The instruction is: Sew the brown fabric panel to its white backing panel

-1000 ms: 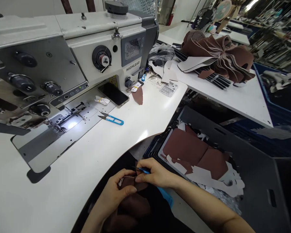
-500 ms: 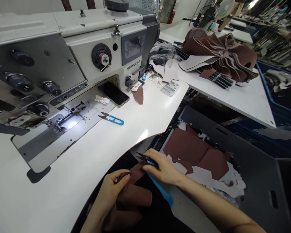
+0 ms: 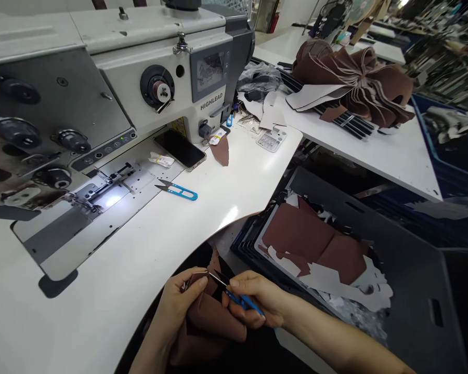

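My left hand pinches the edge of a brown piece of leather-like material, which hangs in folds over my lap. In my right hand is a pair of blue thread snips, gripped by its handles. The dark blades point up and left, right at the pinched edge, beside my left fingertips. A thin brown strip sticks up behind the blades; whether it is joined to the piece I cannot tell. A second pair of blue thread snips lies on the white sewing table.
A sewing machine stands at the left, its needle area lit. A phone and a brown scrap lie beside it. On the right, a grey bin holds brown and white pieces. Bundled brown pieces rest on the far table.
My right hand has come down and turned, bringing the snips' blades to the edge by my left fingers. The brown strip formerly at my right fingers now stands free of them.
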Demonstrator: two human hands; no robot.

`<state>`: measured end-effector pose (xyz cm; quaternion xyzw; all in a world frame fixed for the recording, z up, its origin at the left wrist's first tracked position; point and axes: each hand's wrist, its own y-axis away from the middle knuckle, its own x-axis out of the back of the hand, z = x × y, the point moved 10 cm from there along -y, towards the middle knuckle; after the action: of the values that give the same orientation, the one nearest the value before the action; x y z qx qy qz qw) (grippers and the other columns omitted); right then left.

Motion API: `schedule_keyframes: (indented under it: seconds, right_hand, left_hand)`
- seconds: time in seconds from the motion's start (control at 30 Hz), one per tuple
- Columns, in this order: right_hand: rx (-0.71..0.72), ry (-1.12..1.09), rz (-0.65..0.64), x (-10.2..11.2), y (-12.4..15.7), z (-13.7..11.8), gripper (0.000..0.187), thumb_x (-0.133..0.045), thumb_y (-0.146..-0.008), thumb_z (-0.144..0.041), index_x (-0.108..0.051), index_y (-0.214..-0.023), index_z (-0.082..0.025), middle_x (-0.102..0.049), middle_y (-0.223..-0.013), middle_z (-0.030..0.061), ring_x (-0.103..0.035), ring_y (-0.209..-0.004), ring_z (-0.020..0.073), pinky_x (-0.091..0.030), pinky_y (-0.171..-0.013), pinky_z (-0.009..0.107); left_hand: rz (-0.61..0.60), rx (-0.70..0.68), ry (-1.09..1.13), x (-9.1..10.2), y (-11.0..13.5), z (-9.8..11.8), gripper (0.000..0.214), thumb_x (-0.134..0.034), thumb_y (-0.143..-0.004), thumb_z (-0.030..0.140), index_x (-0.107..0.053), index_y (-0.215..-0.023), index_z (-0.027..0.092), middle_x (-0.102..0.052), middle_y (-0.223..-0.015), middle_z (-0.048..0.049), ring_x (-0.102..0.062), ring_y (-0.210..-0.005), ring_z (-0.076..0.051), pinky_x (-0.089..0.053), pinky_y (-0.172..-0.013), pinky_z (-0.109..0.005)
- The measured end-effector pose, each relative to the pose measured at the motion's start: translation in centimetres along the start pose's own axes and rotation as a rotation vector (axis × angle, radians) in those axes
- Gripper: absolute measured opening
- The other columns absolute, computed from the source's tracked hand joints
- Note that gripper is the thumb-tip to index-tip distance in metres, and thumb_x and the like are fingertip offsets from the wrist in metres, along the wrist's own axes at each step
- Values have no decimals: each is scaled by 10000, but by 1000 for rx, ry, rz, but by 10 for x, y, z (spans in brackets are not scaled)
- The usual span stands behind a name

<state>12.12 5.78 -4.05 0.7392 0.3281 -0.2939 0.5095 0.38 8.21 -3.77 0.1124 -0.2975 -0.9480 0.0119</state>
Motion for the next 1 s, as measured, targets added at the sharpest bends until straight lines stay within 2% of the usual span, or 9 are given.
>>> schedule_keyframes:
  seconds: [0.23, 0.5, 0.57, 0.63, 0.7, 0.73, 0.8, 0.9, 1.0]
  right_hand:
    - [-10, -28, 12, -3, -1, 5, 419, -634, -799, -471, -626, -837, -54, -512, -539, 15, -292, -312, 30, -135, -287, 165]
    - [217, -20, 119, 0, -4, -16, 393, -685, -761, -483, -578, -730, -106, -429, -466, -49, -212, -305, 9, -93, -303, 164]
    - [341, 138, 130, 1, 3, -35, 400, -641, -795, -508, -591, -770, -112, -434, -481, -50, -220, -313, 16, -109, -310, 176]
    - [542, 471, 228, 4, 15, -64, 383, -639, -805, -499, -621, -867, -121, -533, -618, -7, -402, -425, 51, -286, -385, 183]
    - [720, 855, 324, -3, 26, -90, 433, -697, -769, -465, -614, -1052, -148, -616, -921, 57, -576, -771, 134, -460, -677, 246]
    - [756, 1016, 331, -9, 26, -96, 504, -729, -740, -456, -592, -1123, -160, -603, -1053, 75, -567, -937, 177, -446, -822, 290]
    - [689, 1217, 283, -16, 16, -96, 547, -752, -706, -470, -588, -1128, -163, -602, -1069, 69, -548, -984, 204, -412, -868, 314]
    - [506, 1280, 278, -15, 3, -88, 346, -717, -736, -461, -608, -866, -160, -586, -782, -5, -523, -723, 131, -377, -648, 245]
    - [521, 1298, 281, -27, 7, -88, 252, -688, -772, -376, -559, -765, -160, -518, -688, -36, -455, -641, 93, -320, -589, 224]
  left_hand:
    - [12, -62, -11, 1, -1, 7, 303, -736, -714, 403, -732, -903, 166, -669, -895, -49, -568, -836, -180, -429, -751, -233]
    - [-230, -65, -100, -20, -3, -14, 298, -675, -784, 420, -672, -776, 123, -522, -729, -32, -436, -687, -126, -341, -612, -221]
    - [-192, -52, -61, -17, -1, -11, 299, -682, -776, 427, -679, -815, 130, -543, -757, -35, -447, -698, -129, -343, -617, -221]
    - [-141, -57, -64, -13, 0, -3, 299, -684, -771, 428, -692, -859, 142, -575, -788, -40, -480, -739, -146, -363, -652, -226]
    - [-136, -81, -110, -12, 1, 5, 296, -675, -774, 425, -697, -870, 147, -587, -799, -40, -497, -766, -158, -375, -675, -230]
    - [-169, -98, -149, -15, 2, 8, 297, -658, -785, 430, -694, -855, 144, -586, -793, -41, -500, -762, -160, -379, -674, -232]
    - [-231, -121, -247, -19, 3, 10, 303, -620, -810, 432, -683, -854, 139, -597, -801, -46, -515, -755, -168, -391, -665, -238]
    - [-267, -65, -349, -18, 3, 0, 296, -606, -804, 352, -666, -1003, 141, -638, -929, -70, -570, -887, -213, -427, -771, -262]
    - [-349, 35, -381, -23, 8, -16, 308, -565, -814, 287, -660, -1062, 131, -637, -905, -66, -574, -897, -211, -423, -793, -273]
